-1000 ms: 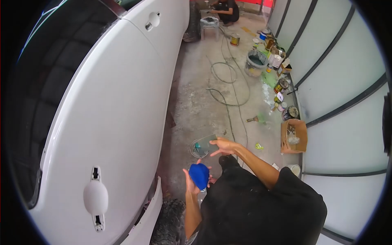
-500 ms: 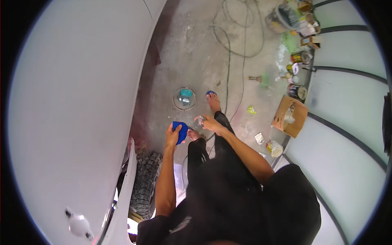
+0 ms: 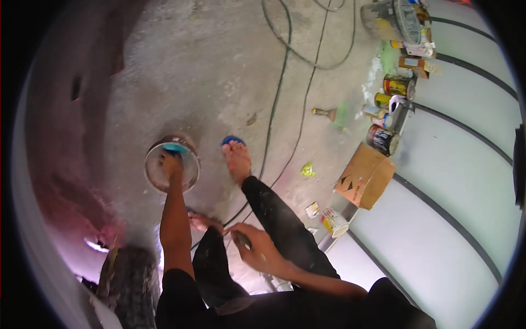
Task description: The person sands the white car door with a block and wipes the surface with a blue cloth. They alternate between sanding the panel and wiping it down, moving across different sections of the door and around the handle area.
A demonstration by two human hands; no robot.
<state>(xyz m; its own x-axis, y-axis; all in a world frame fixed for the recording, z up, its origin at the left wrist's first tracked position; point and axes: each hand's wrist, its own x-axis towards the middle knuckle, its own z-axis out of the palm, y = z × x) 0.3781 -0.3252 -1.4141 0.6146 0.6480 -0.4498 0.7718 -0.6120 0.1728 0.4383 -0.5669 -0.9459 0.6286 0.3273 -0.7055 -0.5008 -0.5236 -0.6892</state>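
Observation:
My left hand [image 3: 171, 164] reaches down inside a round bucket [image 3: 189, 171] on the concrete floor. Its fingers are curled, and a dark blue edge of the cloth [image 3: 172, 153] shows beside them. Against the far inner wall of the bucket lies a teal object [image 3: 176, 147]. My right hand [image 3: 258, 250] is closed above my knees, its fingers wrapped round a small greyish thing [image 3: 243, 239] that I cannot make out.
A tyre [image 3: 130, 288] and a vehicle body stand at left. Hoses [image 3: 284, 66] curl across the floor near a scraper [image 3: 324, 113]. Along the right wall are paint cans [image 3: 382, 140], a cardboard box [image 3: 365, 176], a white tub [image 3: 334, 222] and a big bucket [image 3: 386, 22].
My left hand has gone from holding the blue cloth in the air to down inside the bucket. I have bent forward, and the view has shifted lower and to the right.

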